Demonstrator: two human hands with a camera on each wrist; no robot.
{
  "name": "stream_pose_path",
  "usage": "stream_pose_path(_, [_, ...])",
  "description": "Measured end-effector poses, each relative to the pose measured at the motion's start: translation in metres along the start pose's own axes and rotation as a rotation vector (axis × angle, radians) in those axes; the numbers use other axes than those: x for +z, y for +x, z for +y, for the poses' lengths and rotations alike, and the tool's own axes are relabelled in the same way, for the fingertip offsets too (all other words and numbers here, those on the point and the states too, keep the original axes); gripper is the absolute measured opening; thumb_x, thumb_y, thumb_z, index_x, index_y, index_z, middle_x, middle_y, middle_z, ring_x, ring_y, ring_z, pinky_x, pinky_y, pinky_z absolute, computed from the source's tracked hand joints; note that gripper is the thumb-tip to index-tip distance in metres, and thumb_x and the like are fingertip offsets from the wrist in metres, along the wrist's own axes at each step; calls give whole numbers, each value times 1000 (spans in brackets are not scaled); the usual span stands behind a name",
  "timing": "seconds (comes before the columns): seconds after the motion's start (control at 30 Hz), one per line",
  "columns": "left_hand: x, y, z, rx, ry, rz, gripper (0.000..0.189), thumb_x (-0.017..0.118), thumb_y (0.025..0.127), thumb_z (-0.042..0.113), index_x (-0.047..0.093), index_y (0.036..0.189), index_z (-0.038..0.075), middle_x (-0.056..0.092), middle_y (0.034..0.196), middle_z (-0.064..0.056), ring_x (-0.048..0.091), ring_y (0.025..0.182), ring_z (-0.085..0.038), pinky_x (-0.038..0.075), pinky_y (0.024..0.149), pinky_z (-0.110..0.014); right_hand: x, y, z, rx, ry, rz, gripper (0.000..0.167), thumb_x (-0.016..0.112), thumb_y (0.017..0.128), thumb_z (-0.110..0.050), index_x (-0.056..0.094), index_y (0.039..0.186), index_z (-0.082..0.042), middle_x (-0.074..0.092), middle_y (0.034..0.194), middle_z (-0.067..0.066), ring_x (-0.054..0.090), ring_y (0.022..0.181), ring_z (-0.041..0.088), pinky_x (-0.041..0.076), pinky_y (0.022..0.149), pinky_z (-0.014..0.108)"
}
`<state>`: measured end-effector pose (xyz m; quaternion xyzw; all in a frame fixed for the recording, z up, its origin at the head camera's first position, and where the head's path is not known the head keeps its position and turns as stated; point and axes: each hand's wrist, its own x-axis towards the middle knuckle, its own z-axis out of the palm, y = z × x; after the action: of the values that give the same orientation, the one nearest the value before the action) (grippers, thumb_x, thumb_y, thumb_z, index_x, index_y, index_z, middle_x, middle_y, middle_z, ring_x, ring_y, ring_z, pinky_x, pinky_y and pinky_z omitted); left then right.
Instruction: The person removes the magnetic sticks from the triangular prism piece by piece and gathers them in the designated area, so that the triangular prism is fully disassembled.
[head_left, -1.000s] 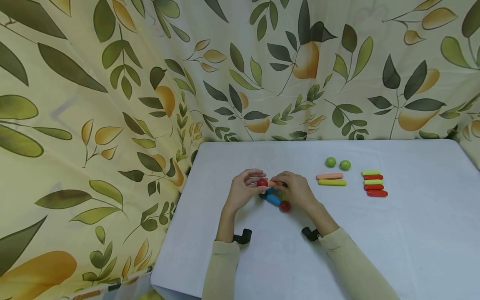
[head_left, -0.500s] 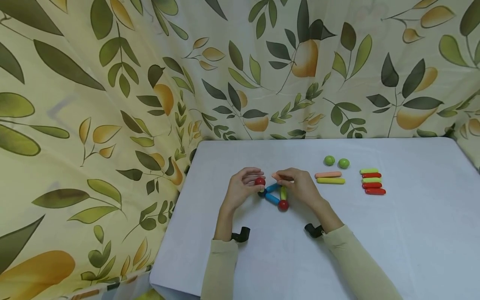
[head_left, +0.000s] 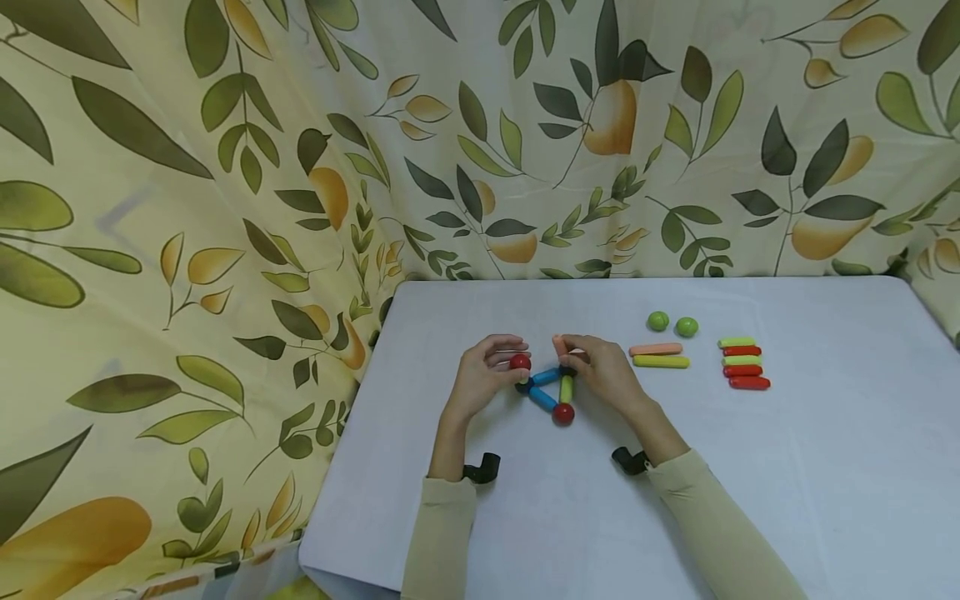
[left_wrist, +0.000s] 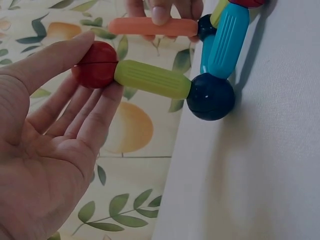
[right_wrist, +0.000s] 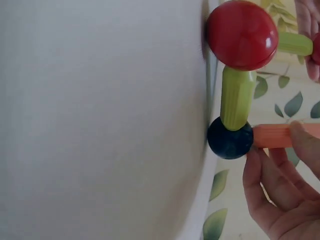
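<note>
A triangle of stick-and-ball pieces lies on the table: two blue rods (head_left: 543, 399), a yellow-green rod (right_wrist: 237, 97), a red ball (head_left: 562, 414) at the near corner, and dark blue balls at the other two. From the left dark blue ball (left_wrist: 211, 96) rises another yellow-green rod (left_wrist: 152, 79), topped by a second red ball (left_wrist: 96, 65). My left hand (head_left: 480, 377) pinches that upper ball between thumb and fingers. At the far corner, my right hand (head_left: 606, 377) pinches an upright orange rod (left_wrist: 155, 26), whose lower end meets the other dark blue ball (right_wrist: 230, 138).
Right of my hands lie two green balls (head_left: 687, 327), an orange rod (head_left: 656, 349) and a yellow rod (head_left: 661, 362). Farther right is a column of short red and yellow-green rods (head_left: 742, 371). A leaf-patterned curtain (head_left: 570, 167) hangs behind the white table (head_left: 825, 483).
My right hand has drawn the orange rod away from the upper red ball, from lying sideways to standing upright over the far dark blue ball. My left hand keeps its pinch.
</note>
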<state>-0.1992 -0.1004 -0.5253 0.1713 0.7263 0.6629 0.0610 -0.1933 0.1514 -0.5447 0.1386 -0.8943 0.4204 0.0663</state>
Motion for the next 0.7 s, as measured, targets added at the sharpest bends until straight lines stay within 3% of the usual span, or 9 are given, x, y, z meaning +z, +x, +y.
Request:
stream_pose_path(0.2, [0,0,0,-3,0,7,51,86,84,-1,67,130,4,74,122,-4,72,113,-24,61,92,-33,-5,0,-2,33,6,1,42,68,103,-17,61,144,-10,69,132,15,66,116,37,54,101,59])
stream_pose_path(0.37, [-1,-1,2,-11,-3,3,51,86,84,-1,67,131,4,74,123,-5,72,113,-24,61,92,-33,-8,-2,2,31,-3,-12,40,68,103,-19,62,142,-13,70,130,16,71,108,34,58,96,55])
stream_pose_path(0.7, [1,-1,0,-12,3,-6,50,86,85,1,67,131,5,74,124,-4,72,115,-25,61,92,-33,-29,-15,15,61,-11,-5,37,67,104,-21,63,140,-13,72,124,15,71,112,35,59,96,53])
